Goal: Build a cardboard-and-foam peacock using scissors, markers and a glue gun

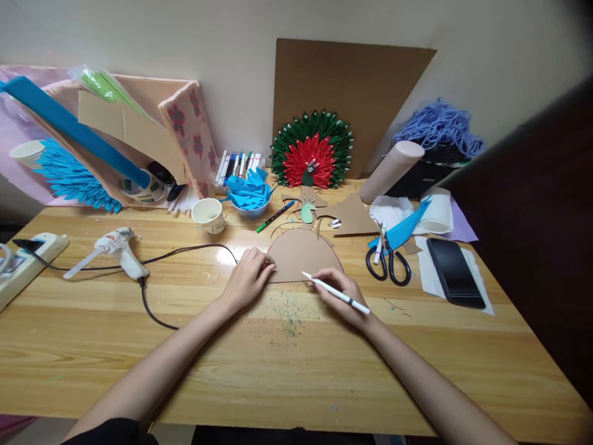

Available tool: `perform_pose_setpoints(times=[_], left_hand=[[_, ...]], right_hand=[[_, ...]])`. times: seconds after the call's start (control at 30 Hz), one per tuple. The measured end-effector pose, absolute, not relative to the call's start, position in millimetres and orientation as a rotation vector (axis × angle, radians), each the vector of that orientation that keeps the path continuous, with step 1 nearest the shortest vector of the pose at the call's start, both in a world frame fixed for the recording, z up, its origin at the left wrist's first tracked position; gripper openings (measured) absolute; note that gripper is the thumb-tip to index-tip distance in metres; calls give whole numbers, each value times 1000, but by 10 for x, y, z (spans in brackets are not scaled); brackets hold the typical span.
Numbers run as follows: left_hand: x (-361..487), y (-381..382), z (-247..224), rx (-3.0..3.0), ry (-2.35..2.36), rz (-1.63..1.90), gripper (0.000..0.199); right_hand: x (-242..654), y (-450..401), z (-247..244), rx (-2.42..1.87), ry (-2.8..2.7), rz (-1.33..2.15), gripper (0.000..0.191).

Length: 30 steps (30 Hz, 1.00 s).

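Observation:
A brown cardboard half-circle (303,253) lies flat on the table, its straight edge facing me. My left hand (250,277) is at its lower left corner, fingers curled and holding that edge. In my right hand (340,293) is a white marker (340,294) with a dark band, its pale tip over the cardboard near the straight edge. Just behind the half-circle are a small green paper bird shape (307,213), cardboard offcuts (349,215) and a green-tipped marker (275,216).
A glue gun (121,250) with a black cord lies left, near a power strip (32,262). Scissors (389,259) and a phone (456,272) lie right. Behind stand a paper cup (208,215), a bowl of blue strips (250,193) and a red-green peacock craft (311,151).

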<state>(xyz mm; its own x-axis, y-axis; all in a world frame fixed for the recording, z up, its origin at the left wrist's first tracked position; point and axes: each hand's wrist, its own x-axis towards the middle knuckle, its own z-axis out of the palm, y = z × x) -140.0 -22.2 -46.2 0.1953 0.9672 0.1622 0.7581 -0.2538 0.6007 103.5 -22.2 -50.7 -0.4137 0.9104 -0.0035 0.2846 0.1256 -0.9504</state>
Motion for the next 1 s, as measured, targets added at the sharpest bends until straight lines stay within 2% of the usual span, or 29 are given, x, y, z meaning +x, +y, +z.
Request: perform_pose_setpoints(times=[0.13,0.27,1.0], left_hand=[[-1419,-205,-477,2031,1630,753,11],[-1447,-173,-524,1996,1609,768,10],[-1455,-153,-560,1999,1598,754,9]], right_hand=[[1014,-244,-497,-1112,-2019,963,13],[971,-311,-541,-1062,-2090,852,10],[961,-293,-570,-1141,-2100,814,11]])
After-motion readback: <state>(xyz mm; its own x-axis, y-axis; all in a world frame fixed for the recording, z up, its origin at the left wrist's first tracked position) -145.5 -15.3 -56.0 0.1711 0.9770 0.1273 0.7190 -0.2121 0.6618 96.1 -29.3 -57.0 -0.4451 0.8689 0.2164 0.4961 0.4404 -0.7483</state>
